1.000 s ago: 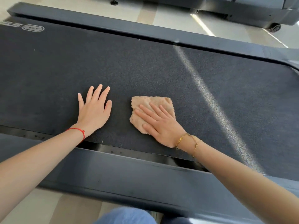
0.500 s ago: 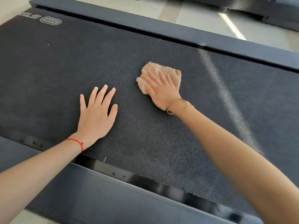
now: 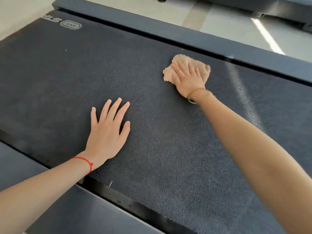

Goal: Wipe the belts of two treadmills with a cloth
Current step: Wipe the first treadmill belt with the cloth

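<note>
— Pale floor (image 3: 224,26) runs beyond the far side rail (image 3: 168,33); what lies in front of you?

— Your dark treadmill belt (image 3: 67,73) fills most of the view, with a printed logo (image 3: 67,23) at its far left corner and a streak of light crossing it on the right.

— Where is your cloth?

— The tan cloth (image 3: 201,68) lies flat on the belt at the far right, just beside the far rail. Your right hand (image 3: 189,80) presses on it with straight, spread fingers, nothing curled around it. A thin bracelet (image 3: 194,95) circles that wrist.

— And your other hand?

— Your left hand (image 3: 108,132) rests palm down on the bare belt, nearer and to the left, fingers straight and spread, holding nothing, well apart from the cloth. A red string (image 3: 84,160) sits on that wrist, near the near rail (image 3: 50,200).
</note>
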A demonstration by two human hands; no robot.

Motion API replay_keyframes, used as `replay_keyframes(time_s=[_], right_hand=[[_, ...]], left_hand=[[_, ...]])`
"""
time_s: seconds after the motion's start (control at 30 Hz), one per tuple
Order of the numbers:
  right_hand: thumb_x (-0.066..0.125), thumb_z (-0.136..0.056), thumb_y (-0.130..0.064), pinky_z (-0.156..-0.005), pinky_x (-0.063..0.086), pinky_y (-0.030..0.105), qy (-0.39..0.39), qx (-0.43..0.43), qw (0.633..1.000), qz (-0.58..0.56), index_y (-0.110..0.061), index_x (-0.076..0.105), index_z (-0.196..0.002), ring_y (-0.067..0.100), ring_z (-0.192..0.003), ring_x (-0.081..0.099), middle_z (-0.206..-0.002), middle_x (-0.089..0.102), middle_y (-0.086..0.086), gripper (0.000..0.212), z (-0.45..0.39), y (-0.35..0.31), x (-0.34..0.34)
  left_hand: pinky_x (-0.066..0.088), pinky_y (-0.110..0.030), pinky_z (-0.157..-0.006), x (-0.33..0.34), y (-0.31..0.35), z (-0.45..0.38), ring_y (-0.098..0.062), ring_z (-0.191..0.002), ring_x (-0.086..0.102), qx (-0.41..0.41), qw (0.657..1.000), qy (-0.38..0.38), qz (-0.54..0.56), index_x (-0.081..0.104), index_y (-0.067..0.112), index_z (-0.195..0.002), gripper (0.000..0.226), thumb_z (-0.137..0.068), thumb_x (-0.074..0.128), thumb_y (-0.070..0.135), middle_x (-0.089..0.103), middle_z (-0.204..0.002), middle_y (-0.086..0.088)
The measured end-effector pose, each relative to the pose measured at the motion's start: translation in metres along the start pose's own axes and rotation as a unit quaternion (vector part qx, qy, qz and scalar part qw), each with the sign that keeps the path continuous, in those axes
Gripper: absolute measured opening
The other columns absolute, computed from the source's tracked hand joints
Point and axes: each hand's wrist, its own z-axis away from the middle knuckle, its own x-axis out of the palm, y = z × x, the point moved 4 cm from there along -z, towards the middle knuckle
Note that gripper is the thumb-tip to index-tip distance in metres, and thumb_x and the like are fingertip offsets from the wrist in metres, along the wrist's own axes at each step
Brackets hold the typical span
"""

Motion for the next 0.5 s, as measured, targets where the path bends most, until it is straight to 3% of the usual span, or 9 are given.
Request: replay_keyframes(time_s=[0.2,0.4,0.5], right_hand=[[0.01,-0.106,-0.039,-0.122,-0.008,0.046,-0.024,-0.049,0.998,0.004,-0.034,0.006,-0.157,0.03,-0.152,-0.008,-0.165,-0.002,-0.009,0.051,-0.027,-0.06,0.008],[0.012,-0.107,-0.039,-0.122,-0.007,0.044,-0.034,-0.188,0.982,0.01,-0.036,0.004,-0.157,0.025,-0.152,-0.009,-0.165,0.0,-0.011,0.051,0.064,-0.096,0.024],[0.015,-0.107,-0.04,-0.122,-0.008,0.041,-0.032,-0.194,0.98,0.007,-0.038,0.005,-0.156,0.019,-0.152,-0.008,-0.164,0.0,-0.014,0.05,0.085,-0.085,0.026]], left_hand=[[0.008,-0.059,-0.121,-0.005,0.001,0.001,-0.02,-0.153,0.005,-0.004,0.999,-0.029,-0.02,0.016,0.027,-0.158,0.064,-0.097,0.014,0.046,0.013,-0.165,0.004],[0.005,-0.058,-0.121,-0.006,0.001,0.0,-0.02,-0.154,0.0,0.007,0.999,-0.048,-0.024,0.009,0.027,-0.159,0.066,-0.096,0.008,0.047,0.006,-0.167,0.003],[0.002,-0.056,-0.122,-0.003,-0.008,-0.004,-0.018,-0.153,-0.004,0.028,0.998,-0.05,-0.014,0.005,0.03,-0.159,0.063,-0.099,0.011,0.05,0.002,-0.166,0.007]])
